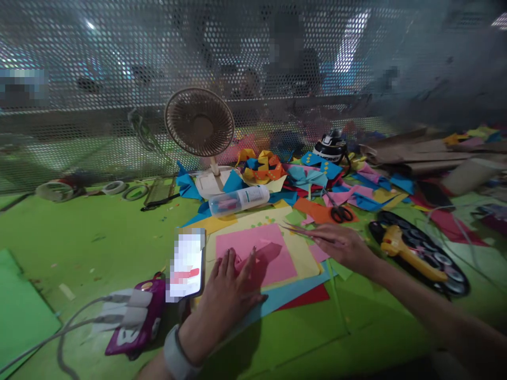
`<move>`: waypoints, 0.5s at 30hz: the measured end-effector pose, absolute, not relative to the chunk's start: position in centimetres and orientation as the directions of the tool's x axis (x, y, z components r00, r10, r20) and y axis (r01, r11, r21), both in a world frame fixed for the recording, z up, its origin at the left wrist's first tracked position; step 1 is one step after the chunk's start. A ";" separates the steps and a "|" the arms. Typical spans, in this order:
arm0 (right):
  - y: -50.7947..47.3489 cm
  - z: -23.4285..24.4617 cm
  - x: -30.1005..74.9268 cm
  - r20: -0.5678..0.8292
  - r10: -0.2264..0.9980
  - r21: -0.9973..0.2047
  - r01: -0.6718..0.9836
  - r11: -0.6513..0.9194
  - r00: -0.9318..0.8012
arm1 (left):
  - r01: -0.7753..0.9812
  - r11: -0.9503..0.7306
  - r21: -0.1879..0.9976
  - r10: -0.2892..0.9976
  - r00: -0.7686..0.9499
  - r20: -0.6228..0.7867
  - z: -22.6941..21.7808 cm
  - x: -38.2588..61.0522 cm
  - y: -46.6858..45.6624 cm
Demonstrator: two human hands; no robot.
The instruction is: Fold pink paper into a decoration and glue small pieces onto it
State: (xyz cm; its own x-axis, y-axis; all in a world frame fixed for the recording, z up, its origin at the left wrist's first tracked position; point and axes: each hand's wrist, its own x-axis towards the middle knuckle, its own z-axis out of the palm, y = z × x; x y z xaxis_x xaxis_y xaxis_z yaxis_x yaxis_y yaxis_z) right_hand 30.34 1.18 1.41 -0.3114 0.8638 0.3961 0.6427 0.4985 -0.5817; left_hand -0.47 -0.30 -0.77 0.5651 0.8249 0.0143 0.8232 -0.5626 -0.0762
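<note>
The left hand (226, 294), fingers spread and grasping nothing that shows, should steady the flat pink square paper sheet (273, 264) atop the larger pale-yellow paper (307, 262), while the right hand (344, 246), gripping pointed metal tweezers (298, 229) near the pink sheet's far-right corner, should move lightly.

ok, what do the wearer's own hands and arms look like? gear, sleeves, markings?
Left hand: no glove, bare fingers, with a wide, pale grey wristband around the wrist. Any face or clasp on it can't be made out. Right hand: no glove, nothing visible on the wrist. No sleeves show on either forearm.
</note>
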 end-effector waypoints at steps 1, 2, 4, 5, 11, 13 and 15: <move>1.4 1.1 30.3 0.417 0.855 -0.543 0.670 0.506 -0.308 | 0.821 -0.567 -0.069 0.822 0.569 0.029 -0.9 -0.6 -0.2; 1.8 0.9 30.2 0.435 0.849 -0.506 0.698 0.507 -0.301 | 0.818 -0.572 -0.063 0.817 0.575 0.046 -1.0 -0.7 -0.1; 3.0 0.6 29.7 0.447 0.846 -0.445 0.748 0.492 -0.291 | 0.810 -0.583 -0.059 0.807 0.586 0.074 -1.2 -1.0 -0.2; 3.7 0.6 29.4 0.439 0.849 -0.418 0.770 0.483 -0.294 | 0.806 -0.589 -0.059 0.802 0.592 0.081 -1.2 -1.2 -0.3; 7.2 0.0 26.6 0.311 0.883 -0.248 0.867 0.432 -0.351 | 0.793 -0.606 -0.065 0.791 0.609 0.052 -0.9 -1.8 -0.7; 7.5 -0.4 26.4 0.249 0.902 -0.194 0.894 0.404 -0.354 | 0.794 -0.603 -0.070 0.794 0.607 0.038 -0.8 -1.7 -0.7; 7.3 -0.5 26.6 0.191 0.929 -0.137 0.929 0.344 -0.316 | 0.795 -0.602 -0.074 0.795 0.605 0.027 -0.7 -1.5 -0.7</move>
State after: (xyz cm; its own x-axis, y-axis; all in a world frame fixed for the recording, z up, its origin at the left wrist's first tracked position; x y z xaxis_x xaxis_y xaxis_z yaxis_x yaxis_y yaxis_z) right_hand 26.60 7.30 -0.47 -0.3163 0.9293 0.1906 0.9288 0.3443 -0.1371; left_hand -1.53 -0.70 -0.72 0.6054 0.7955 0.0272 0.7948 -0.6024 -0.0736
